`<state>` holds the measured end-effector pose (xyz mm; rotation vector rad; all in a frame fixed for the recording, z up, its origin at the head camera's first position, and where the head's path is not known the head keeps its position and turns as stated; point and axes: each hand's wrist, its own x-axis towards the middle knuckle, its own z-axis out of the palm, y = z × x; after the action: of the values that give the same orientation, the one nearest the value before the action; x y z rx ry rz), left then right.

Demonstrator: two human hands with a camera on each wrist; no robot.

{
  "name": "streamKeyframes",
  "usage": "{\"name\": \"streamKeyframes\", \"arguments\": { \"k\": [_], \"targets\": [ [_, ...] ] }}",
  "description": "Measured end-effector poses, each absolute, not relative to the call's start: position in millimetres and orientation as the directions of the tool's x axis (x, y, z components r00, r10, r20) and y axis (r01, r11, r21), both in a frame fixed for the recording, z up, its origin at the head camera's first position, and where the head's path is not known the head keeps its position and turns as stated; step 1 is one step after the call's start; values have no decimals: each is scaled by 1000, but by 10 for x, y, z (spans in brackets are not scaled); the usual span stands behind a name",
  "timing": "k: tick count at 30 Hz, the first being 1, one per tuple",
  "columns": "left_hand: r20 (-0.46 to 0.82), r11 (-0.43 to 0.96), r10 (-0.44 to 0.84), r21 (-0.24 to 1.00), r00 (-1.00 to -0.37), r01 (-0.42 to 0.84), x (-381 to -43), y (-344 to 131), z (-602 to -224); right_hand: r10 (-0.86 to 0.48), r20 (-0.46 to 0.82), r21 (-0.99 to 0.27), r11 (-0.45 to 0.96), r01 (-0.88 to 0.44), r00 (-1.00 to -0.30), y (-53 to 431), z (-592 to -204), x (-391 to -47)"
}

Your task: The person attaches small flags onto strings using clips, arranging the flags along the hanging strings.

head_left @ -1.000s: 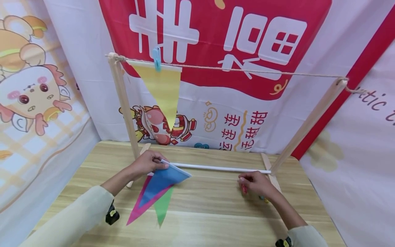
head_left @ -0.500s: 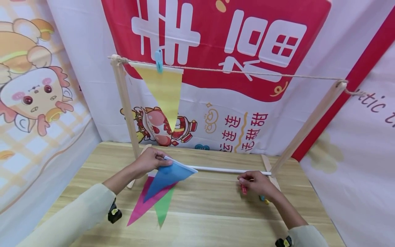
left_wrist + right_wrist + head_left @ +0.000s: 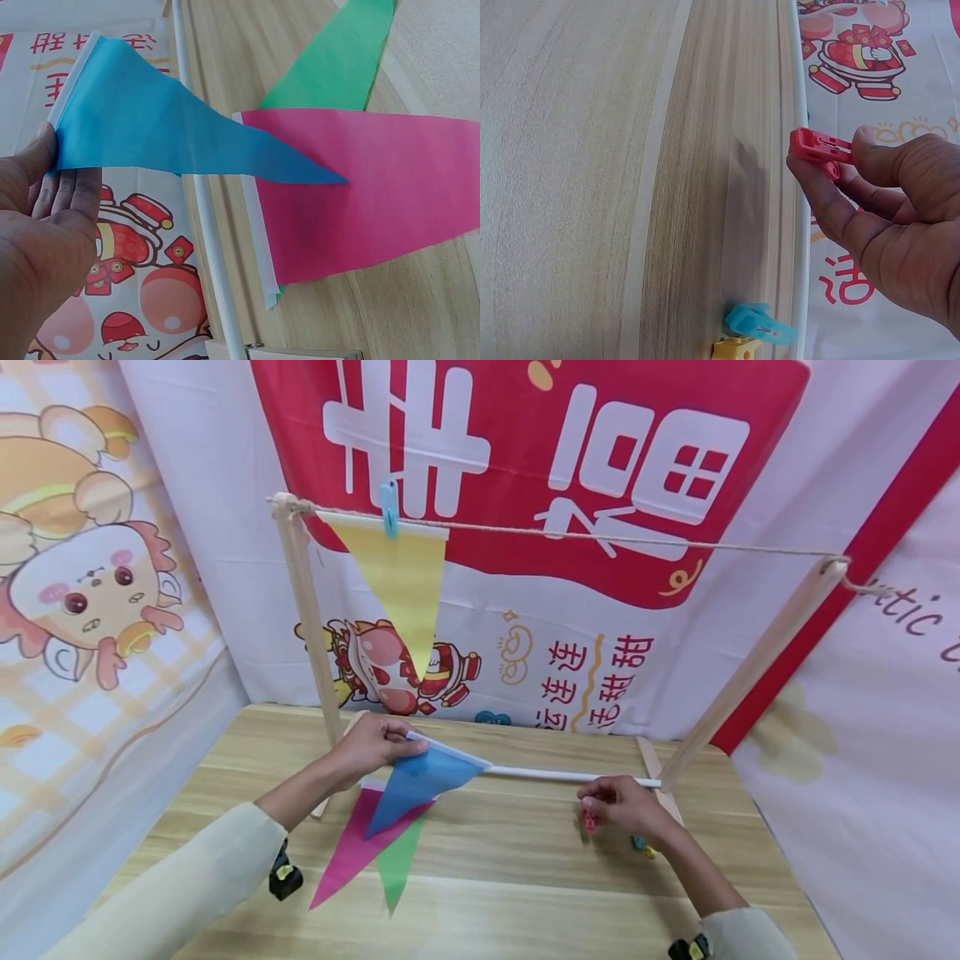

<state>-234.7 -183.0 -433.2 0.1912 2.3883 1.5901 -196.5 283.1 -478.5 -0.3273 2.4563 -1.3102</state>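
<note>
My left hand [image 3: 378,747] pinches a blue triangular pennant [image 3: 423,781] by one end of its white top band, thumb on the near side. In the left wrist view the pennant's tip overlaps a pink pennant [image 3: 360,217], and a green pennant [image 3: 337,64] sticks out from beneath the pink one on the table. Between thumb and fingers, my right hand [image 3: 622,806] holds a red clothespin [image 3: 821,146] above the table. From a string [image 3: 600,536] hangs a yellow pennant [image 3: 405,581], fixed by a light-blue clothespin [image 3: 389,508].
Two wooden posts, left [image 3: 303,618] and right [image 3: 757,668], carry the string. A white rod [image 3: 555,773] runs low between them. On the table by the right hand lie a blue clothespin [image 3: 761,322] and a yellow clothespin [image 3: 736,349]. Printed cloth [image 3: 480,643] stands behind.
My left hand has lifted the blue pennant slightly up and to the right, uncovering more of the pink one. My right hand stays nearly in place with the red clothespin.
</note>
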Motion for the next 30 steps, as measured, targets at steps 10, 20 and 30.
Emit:
{"name": "streamKeyframes", "arguments": {
  "k": [10,20,30],
  "targets": [
    [-42,355,243,934,-969,49,-2368,-1746,-4314,-340,-174,-849,527,-34,-924,2789,-4784,-1982],
    [88,263,203,954,-975,141,-2391,-1627,-4236,-327,-175,-867,498,-12,-929,2770,-4673,-2041],
    [87,208,150,971,-985,117,-2365,-1521,-4172,-277,-167,-861,509,3,-946,2737,-4575,-2107]
  ]
}}
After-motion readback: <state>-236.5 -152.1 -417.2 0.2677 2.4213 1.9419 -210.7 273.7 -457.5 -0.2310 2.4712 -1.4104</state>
